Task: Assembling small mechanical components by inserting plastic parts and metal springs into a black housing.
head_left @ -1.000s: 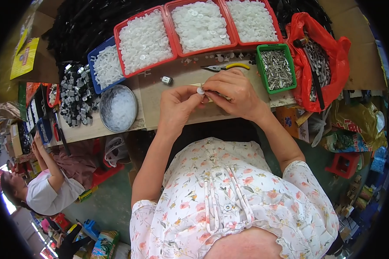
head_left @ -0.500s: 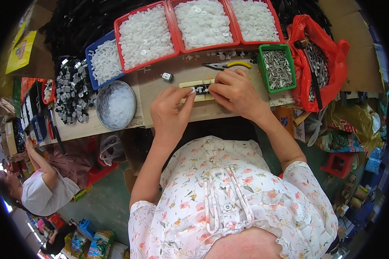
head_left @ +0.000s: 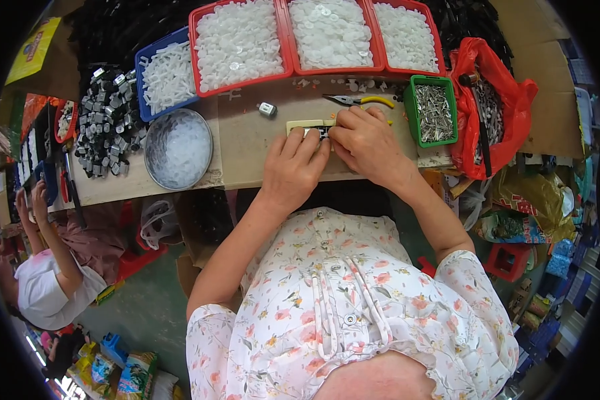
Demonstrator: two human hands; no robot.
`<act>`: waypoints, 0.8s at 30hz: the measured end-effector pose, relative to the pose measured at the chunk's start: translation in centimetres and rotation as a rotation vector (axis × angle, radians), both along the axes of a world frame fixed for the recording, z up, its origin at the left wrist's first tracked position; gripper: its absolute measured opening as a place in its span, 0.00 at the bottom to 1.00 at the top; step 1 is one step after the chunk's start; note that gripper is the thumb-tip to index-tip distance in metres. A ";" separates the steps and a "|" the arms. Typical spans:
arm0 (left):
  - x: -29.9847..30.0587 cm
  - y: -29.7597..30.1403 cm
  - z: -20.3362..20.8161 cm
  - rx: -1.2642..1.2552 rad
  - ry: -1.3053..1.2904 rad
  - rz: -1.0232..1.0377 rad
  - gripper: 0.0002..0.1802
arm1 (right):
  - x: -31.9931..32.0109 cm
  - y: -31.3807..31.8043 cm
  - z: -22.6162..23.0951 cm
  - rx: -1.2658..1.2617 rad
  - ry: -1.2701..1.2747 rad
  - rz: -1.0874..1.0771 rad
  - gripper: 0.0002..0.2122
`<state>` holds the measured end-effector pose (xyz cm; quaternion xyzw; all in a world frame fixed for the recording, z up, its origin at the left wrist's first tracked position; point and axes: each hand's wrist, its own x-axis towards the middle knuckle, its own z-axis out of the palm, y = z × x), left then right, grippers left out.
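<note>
A cream-coloured block-like fixture (head_left: 295,125) lies on the table in front of me, with black and pale small parts (head_left: 323,131) set in its middle. My left hand (head_left: 295,167) has its fingers curled over the fixture's near left side. Pressed together, the fingers of my right hand (head_left: 368,143) are at its right end, and whatever they pinch is hidden. Both hands' fingertips nearly meet over the small parts. Beyond the fixture, slightly left, a small silver-and-white motor (head_left: 267,109) lies loose.
Red trays (head_left: 243,85) of white plastic parts line the back, beside a blue tray (head_left: 143,87). Left stand a metal bowl (head_left: 210,150) and piled motors (head_left: 103,133). Right are yellow-handled pliers (head_left: 373,99), a green bin (head_left: 417,110) of metal pins and a red bag (head_left: 523,107). Another person (head_left: 53,277) sits left.
My left hand has moved right and lowered its fingers onto the fixture; the small white piece it pinched is no longer visible. My right hand stays at the right end. The whole view has shifted slightly.
</note>
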<state>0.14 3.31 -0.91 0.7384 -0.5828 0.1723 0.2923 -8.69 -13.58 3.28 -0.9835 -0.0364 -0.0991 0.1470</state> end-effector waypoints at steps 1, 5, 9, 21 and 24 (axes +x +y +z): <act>0.1 0.0 0.0 0.002 0.002 0.002 0.15 | 0.0 0.1 0.1 0.004 0.000 -0.008 0.07; 0.5 0.1 0.3 0.072 -0.090 -0.038 0.16 | 0.3 -0.7 -0.1 0.046 0.025 0.014 0.06; 0.7 0.1 0.3 0.127 -0.147 -0.057 0.15 | 1.4 -2.4 0.4 0.158 0.141 0.104 0.04; 2.0 -0.2 1.4 0.160 -0.301 -0.155 0.14 | -1.2 -5.1 0.9 0.353 -0.036 0.046 0.06; 2.3 0.0 1.3 0.143 -0.319 -0.186 0.14 | -3.4 -7.2 1.9 0.314 -0.097 -0.080 0.07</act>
